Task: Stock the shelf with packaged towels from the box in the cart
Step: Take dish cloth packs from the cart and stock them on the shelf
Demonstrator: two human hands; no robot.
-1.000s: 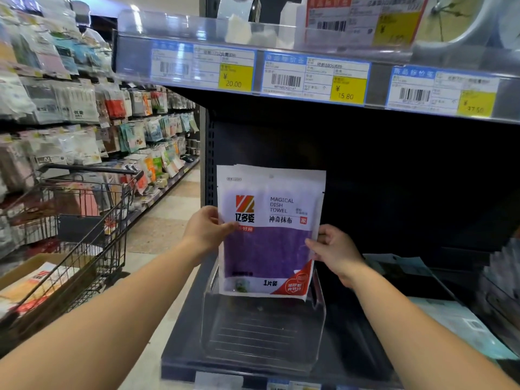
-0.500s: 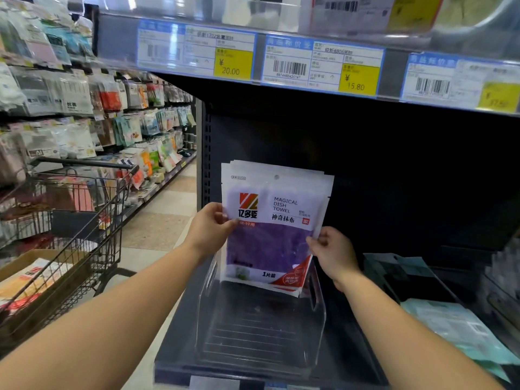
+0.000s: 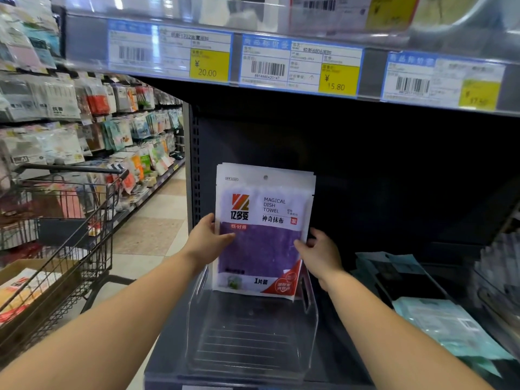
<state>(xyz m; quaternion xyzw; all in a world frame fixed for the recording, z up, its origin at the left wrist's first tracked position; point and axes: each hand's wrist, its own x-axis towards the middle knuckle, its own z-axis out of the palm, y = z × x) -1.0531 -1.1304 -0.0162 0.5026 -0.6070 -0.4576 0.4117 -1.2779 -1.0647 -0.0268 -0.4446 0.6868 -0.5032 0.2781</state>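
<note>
Towels: a stack of flat packs, white at the top, purple below, a red corner at bottom right, printed "MAGICAL DISH TOWEL". The stack is standing upright at the far end of a clear bin on the dark shelf. The left hand is gripping the stack's left edge, thumb lying across the front. The right hand is clasping the right edge, fingers curled behind. Teal packs are lying flat to the right. A cart is standing to the left, holding a box. Price tags are hanging along the shelf edge overhead.
</note>
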